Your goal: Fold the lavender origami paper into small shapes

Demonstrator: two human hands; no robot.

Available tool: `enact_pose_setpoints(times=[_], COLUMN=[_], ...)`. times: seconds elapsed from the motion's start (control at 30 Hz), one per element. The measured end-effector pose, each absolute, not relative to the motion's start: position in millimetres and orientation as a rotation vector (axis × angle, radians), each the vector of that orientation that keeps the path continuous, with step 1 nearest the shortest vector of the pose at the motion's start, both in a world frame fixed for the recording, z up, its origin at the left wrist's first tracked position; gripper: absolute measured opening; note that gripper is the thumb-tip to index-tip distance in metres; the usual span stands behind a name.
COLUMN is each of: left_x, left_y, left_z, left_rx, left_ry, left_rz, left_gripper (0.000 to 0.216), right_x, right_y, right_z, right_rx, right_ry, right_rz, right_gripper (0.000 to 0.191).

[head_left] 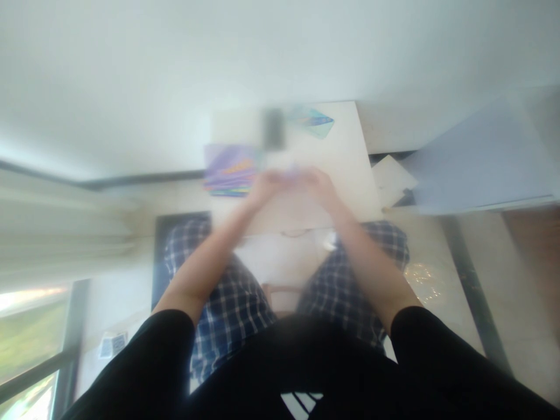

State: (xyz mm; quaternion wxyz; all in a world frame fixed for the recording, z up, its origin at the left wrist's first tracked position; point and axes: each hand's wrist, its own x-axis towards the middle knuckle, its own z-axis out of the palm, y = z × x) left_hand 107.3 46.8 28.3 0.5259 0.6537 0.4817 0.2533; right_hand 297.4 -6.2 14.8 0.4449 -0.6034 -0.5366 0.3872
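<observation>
Between the worktop's (347, 151) side edges: small purple piece (292, 173);
Left hand (268, 182), right hand (317, 179): fingers seemingly closed on it; exact gap blurred;
Handling: apparently two-handed; next move likely calls for steady pinching

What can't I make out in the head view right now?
Head view: finger positions of the left hand and right hand; blurred.
Head view: shape of the small purple item between them; blurred.
Head view: what the dark item on the table is; blurred.
Head view: print details on the purple sheet; blurred.
Head view: rest of the window; cut off by the left edge.
</observation>
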Motion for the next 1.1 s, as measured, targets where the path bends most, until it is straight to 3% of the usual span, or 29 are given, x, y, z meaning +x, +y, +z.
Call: enact_pose_setpoints(times=[0.5,1.1], left_x=[106.6,105.1], left_y=[47.8,45.4], left_z=[17.6,22.0], left_rx=[1.496,1.469], left_ry=[1.086,1.088], left_rz=[0.668,0.600], left_gripper=[0.020,0.027], right_x=[297.3,295.7], right_y=[-5.0,-8.0], right_z=[11.5,17.8], right_rx=[-1.406,-1.462], right_ry=[-1.375,-1.302], right_rz=[1.094,1.191], right_gripper=[0.037,0.035])
